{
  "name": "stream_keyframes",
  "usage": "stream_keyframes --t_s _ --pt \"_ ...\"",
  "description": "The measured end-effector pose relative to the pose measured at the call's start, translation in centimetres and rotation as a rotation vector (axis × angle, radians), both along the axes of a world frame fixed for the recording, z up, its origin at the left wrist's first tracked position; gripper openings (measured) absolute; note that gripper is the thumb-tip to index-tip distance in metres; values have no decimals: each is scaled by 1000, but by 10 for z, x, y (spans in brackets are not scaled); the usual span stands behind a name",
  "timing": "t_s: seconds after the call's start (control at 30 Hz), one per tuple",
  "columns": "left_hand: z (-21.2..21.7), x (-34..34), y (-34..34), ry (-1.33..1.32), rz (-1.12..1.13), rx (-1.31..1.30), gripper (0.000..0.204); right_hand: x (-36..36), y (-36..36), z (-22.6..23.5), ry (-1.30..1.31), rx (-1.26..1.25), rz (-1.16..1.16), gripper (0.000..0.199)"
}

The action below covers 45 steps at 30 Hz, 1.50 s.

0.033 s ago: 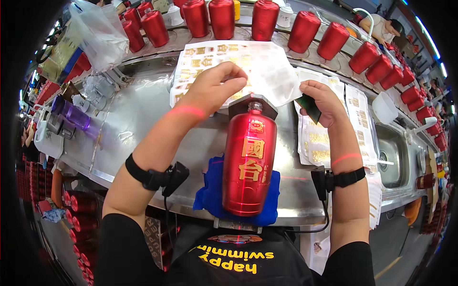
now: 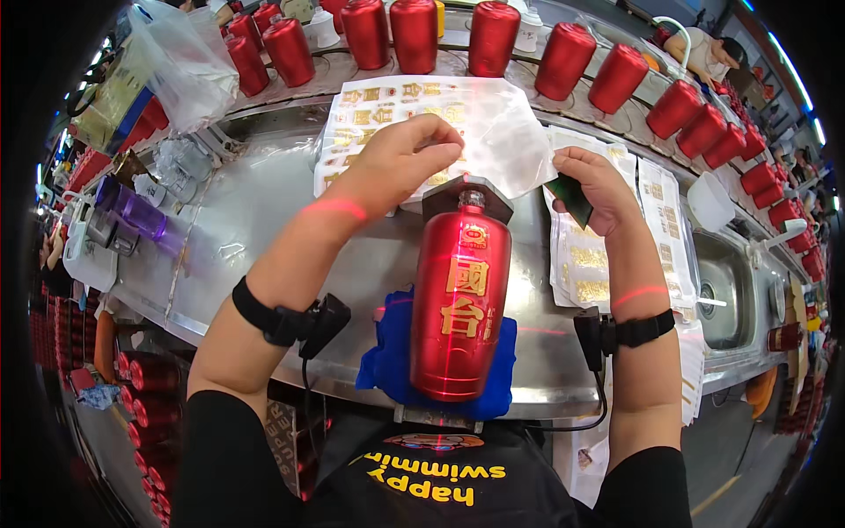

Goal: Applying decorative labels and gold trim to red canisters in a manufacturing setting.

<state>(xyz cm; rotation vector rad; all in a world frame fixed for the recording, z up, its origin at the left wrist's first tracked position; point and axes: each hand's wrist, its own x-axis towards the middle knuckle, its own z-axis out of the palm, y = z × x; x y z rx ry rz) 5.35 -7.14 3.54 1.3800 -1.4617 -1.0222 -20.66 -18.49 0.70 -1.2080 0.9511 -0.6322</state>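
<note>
From here I see one glossy red bottle [image 2: 458,361] with gold characters [image 2: 465,277], contents hidden, lying on one blue cloth [image 2: 383,352] over the metal surface [image 2: 238,255]; apart, my right hand [image 2: 603,189] clasps one dark green piece [image 2: 574,201], my left hand [image 2: 405,163] is above a gold-label sheet [image 2: 348,123], its grip unclear

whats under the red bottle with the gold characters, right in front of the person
A blue cloth pokes out on both sides of the red bottle's lower part, with steel counter around it. Whatever lies directly beneath is covered by the bottle.
</note>
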Motion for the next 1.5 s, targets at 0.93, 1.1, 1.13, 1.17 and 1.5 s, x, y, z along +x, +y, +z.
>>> stream_keyframes --t_s 0.93,1.1,1.13,1.17,1.5 --pt "-17 -22 -65 130 -258 52 15 41 -1 12 89 -370 112 25" --pt "-19 -18 -67 219 -259 110 12 45 6 16 132 -462 83 24" --pt "-19 -17 -67 230 -255 126 12 45 7 16 132 -462 84 24" --pt "-20 -16 -67 242 -252 142 11 46 7 16 135 -462 82 24" --pt "-19 -18 -69 250 -224 147 12 46 5 11 166 -487 73 26"
